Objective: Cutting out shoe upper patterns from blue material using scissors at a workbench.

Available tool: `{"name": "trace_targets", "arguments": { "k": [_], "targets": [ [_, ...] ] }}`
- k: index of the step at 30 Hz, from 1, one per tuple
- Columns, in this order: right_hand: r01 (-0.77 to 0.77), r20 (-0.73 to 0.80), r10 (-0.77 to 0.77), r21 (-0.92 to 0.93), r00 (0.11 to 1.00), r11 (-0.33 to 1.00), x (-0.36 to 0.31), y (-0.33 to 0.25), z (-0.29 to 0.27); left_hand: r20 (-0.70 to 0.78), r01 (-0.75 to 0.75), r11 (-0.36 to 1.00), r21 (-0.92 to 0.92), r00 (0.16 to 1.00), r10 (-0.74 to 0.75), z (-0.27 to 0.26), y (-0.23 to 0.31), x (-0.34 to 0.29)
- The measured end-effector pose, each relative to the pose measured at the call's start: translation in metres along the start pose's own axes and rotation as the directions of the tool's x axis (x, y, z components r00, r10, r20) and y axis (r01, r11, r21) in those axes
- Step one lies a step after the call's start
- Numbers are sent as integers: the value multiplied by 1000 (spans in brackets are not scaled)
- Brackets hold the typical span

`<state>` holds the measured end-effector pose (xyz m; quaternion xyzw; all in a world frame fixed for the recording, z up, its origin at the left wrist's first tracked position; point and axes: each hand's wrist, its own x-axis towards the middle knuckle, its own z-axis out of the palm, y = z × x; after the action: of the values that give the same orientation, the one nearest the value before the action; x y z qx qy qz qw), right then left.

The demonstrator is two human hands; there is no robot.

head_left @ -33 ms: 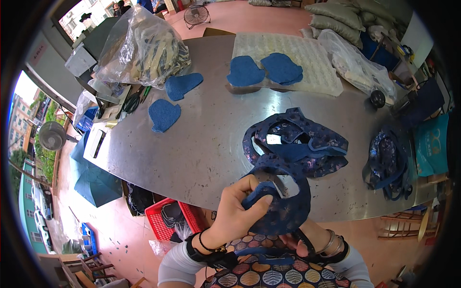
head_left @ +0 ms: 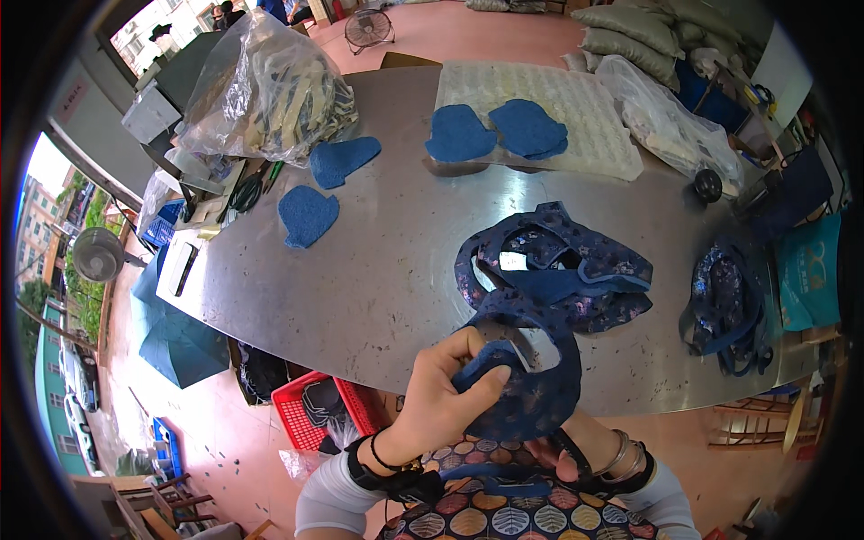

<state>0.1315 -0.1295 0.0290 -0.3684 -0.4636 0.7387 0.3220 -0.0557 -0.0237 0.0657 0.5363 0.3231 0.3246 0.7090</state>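
Just past the table's near edge, my left hand [head_left: 450, 387] pinches the rim of a dark blue patterned fabric piece, which looks like a shoe upper [head_left: 540, 405], between thumb and fingers. It curves round an opening. My right hand [head_left: 576, 450] is below and behind it; its fingers are mostly hidden, so I cannot tell whether they grip it. Beyond it, a bundle of similar shoe uppers [head_left: 612, 279], dark blue with shiny flecks, lies on the metal table [head_left: 378, 288]. Another bundle [head_left: 727, 306] rests near the right edge.
Blue fabric cutouts [head_left: 309, 216] lie at the left, and two more [head_left: 461, 133] on a pale textured sheet [head_left: 594, 135] at the back. A plastic bag of strips [head_left: 270, 99], scissors [head_left: 243, 191] and a bag at right [head_left: 670, 135] border the table. A red basket [head_left: 297, 418] stands below.
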Motion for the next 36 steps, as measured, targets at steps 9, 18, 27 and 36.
{"name": "trace_targets", "arguments": {
  "k": [9, 18, 27, 36],
  "targets": [
    [-206, -83, 199, -84, 976, 975, -3, 5, -4, 73, -15, 997, 73, 997, 10, -6, 10, 3],
    [-63, -62, 44, -358, 997, 932, -13, 15, -11, 134, 80, 990, 114, 986, -95, -16, 21, 7],
    [-84, -126, 63, -173, 990, 981, -9, -5, -6, 210, 196, 954, 226, 947, -244, -26, 34, 14],
    [-93, -1, 93, -147, 996, 985, -7, 1, -9, 274, 211, 954, 215, 924, -266, -25, 37, 19]
  ]
}}
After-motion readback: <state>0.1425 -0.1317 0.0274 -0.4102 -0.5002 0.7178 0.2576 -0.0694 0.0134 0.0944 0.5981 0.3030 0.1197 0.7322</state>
